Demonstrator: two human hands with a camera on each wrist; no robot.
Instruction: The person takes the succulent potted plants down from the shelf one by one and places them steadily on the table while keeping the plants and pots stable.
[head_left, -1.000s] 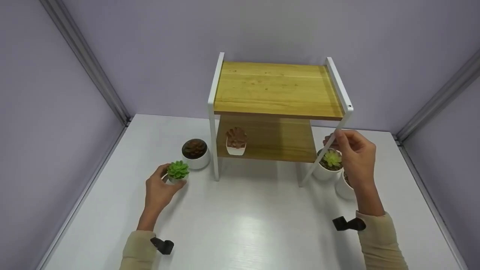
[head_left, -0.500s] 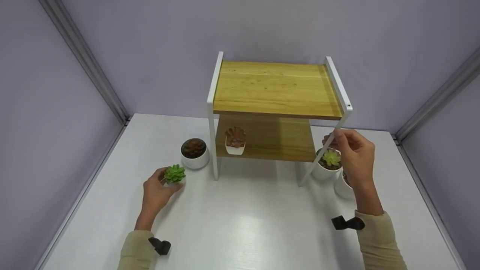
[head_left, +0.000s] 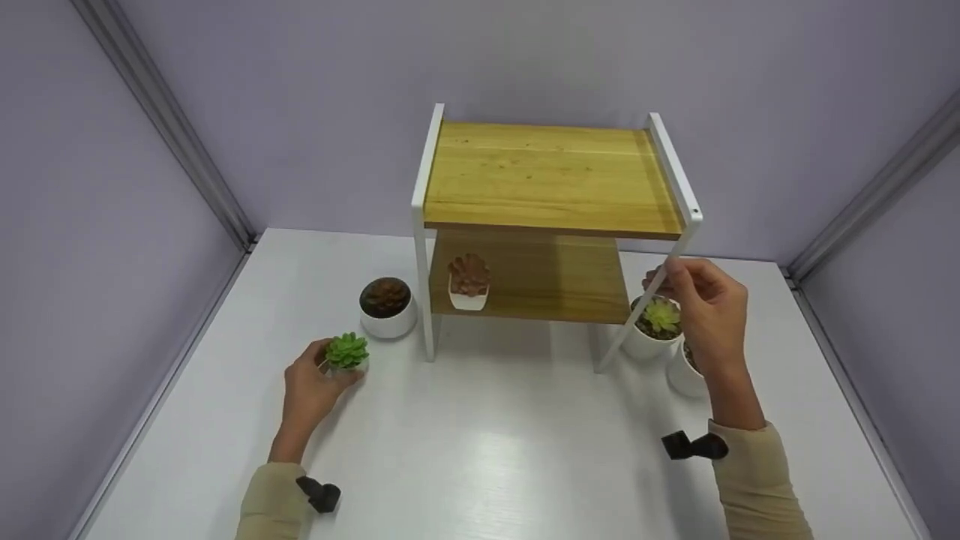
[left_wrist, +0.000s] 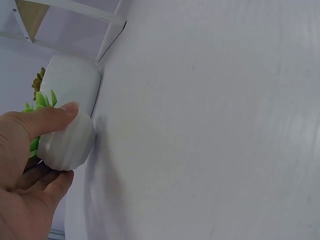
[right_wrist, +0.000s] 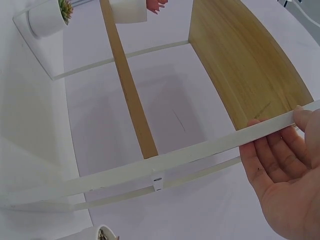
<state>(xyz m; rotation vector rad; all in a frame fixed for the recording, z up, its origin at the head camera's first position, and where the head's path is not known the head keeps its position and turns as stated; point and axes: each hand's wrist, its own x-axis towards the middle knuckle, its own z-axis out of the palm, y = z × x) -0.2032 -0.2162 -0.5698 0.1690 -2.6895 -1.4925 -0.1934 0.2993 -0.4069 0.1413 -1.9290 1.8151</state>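
Note:
My left hand (head_left: 310, 386) grips a small green succulent (head_left: 347, 350) by its white ribbed pot (left_wrist: 67, 145), thumb on one side and fingers on the other. In the left wrist view the pot's base is at or very near the white table; I cannot tell if it touches. My right hand (head_left: 709, 315) pinches the front right leg (head_left: 651, 289) of a two-tier wooden shelf (head_left: 555, 180) with a white frame. A reddish-brown succulent (head_left: 470, 276) in a white pot stands at the left of the lower shelf board.
A white pot with a dark brown succulent (head_left: 386, 298) stands left of the shelf, just behind the green one. Right of the shelf are a pot with a yellow-green succulent (head_left: 661, 316) and another white pot (head_left: 685, 373), partly hidden by my right wrist. Walls enclose the white table (head_left: 480, 450).
My left hand has moved slightly left and toward me, lower, with the green succulent. My right hand keeps its hold on the shelf leg.

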